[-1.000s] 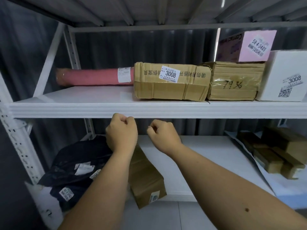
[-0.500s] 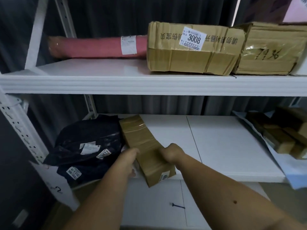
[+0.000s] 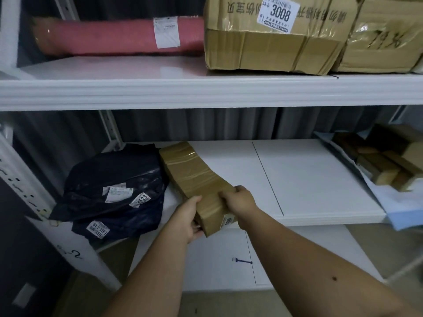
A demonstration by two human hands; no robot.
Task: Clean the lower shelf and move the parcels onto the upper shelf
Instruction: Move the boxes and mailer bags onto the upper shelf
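Observation:
A long taped brown cardboard parcel [image 3: 192, 177] lies on the white lower shelf [image 3: 320, 179], its near end overhanging the front edge. My left hand [image 3: 186, 216] grips that near end from the left and below. My right hand [image 3: 240, 199] grips it from the right, fingers curled over the top. Two dark plastic mailer bags [image 3: 114, 191] with white labels lie to the parcel's left. The white upper shelf [image 3: 137, 69] holds a pink roll [image 3: 109, 37] and a brown box labelled 3008 [image 3: 272, 42].
A second brown box [image 3: 384, 42] stands on the upper shelf at the right. Several small brown boxes [image 3: 386, 161] lie on a pale sheet at the lower shelf's right end. A white shelf board [image 3: 297, 255] sits below. The perforated upright [image 3: 25, 177] stands at the left.
Both hands dropped from in front of the upper shelf's front edge to the lower shelf and took hold of the brown parcel's near end. The view tilted down and drew closer.

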